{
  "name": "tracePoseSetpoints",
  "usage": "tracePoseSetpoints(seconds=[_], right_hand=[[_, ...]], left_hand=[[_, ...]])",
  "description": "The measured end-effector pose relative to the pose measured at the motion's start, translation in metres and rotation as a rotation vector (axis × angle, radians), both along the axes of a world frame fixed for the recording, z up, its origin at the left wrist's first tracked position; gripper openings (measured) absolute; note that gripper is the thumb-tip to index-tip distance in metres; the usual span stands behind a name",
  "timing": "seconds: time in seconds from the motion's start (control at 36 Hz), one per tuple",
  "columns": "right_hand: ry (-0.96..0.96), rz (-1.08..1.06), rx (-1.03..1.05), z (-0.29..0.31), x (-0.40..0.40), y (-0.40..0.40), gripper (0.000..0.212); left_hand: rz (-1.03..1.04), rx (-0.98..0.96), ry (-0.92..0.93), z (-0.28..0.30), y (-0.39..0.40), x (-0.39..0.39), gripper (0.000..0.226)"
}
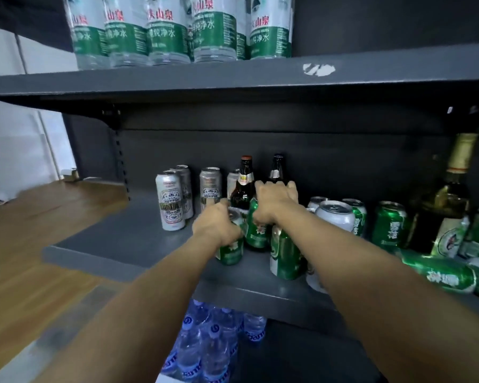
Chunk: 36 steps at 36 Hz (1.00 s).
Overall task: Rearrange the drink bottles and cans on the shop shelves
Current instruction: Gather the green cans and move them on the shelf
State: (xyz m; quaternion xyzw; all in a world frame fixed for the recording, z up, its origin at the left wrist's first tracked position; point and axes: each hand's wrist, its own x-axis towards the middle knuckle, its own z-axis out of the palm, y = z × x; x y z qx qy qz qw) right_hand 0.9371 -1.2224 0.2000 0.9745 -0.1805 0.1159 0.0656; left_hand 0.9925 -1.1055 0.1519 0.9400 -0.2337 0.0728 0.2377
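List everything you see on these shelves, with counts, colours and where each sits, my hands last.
Water bottles: at least five, green labels, top shelf.
Silver cans: about four, middle shelf, left.
Brown bottles: two, behind the hands.
Green cans: several, middle shelf right; some lying down.
White can: one, among green cans.
Large dark bottle: one, far right.
Blue-label bottles: several, bottom.
Left hand: grips a green can.
Right hand: grips another green can.

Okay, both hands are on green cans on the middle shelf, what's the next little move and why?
Probably slide both green cans left toward the silver cans. The left hand grips one green can, the right hand another, and bare shelf lies there.
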Motion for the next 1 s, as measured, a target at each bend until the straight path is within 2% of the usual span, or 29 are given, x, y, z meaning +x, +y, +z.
tracePoseSetpoints(seconds=[0.11,0.25,0.33,0.44,0.53,0.58,0.64,0.69,0.75,0.83,1.0], right_hand=[[0.073,-0.181,0.031,-0.001,0.010,0.000,0.065],[0.129,-0.353,0.049,-0.007,0.023,-0.003,0.068],[0.174,-0.416,0.062,-0.013,0.029,-0.007,0.073],[0.236,-0.444,0.093,-0.023,0.035,-0.014,0.074],[0.306,-0.445,0.156,-0.010,0.037,-0.017,0.061],[0.269,-0.436,0.252,0.009,0.036,-0.021,0.050],[0.153,-0.448,0.354,0.028,0.036,-0.026,0.047],[0.027,-0.489,0.402,0.039,0.037,-0.034,0.048],[-0.050,-0.520,0.414,0.039,0.040,-0.041,0.048],[-0.018,-0.496,0.479,0.027,0.049,-0.049,0.061],[0.012,-0.508,0.632,0.001,0.078,-0.064,0.091]], left_hand=[[-0.138,0.017,-0.003,-0.004,-0.010,0.010,0.074],[-0.226,0.057,-0.044,-0.007,-0.023,0.013,0.067],[-0.252,0.074,-0.058,-0.009,-0.026,0.019,0.071],[-0.343,0.054,0.027,-0.010,-0.022,0.039,0.082],[-0.349,-0.130,0.164,-0.007,-0.018,0.055,0.073],[-0.285,-0.270,0.172,-0.005,-0.019,0.066,0.062],[-0.188,-0.375,0.143,-0.002,-0.022,0.077,0.055],[-0.156,-0.432,0.172,0.000,-0.029,0.085,0.061],[-0.188,-0.414,0.220,0.001,-0.040,0.088,0.080],[-0.213,-0.359,0.250,0.002,-0.055,0.090,0.096],[-0.210,-0.230,0.180,0.000,-0.064,0.100,0.097]])
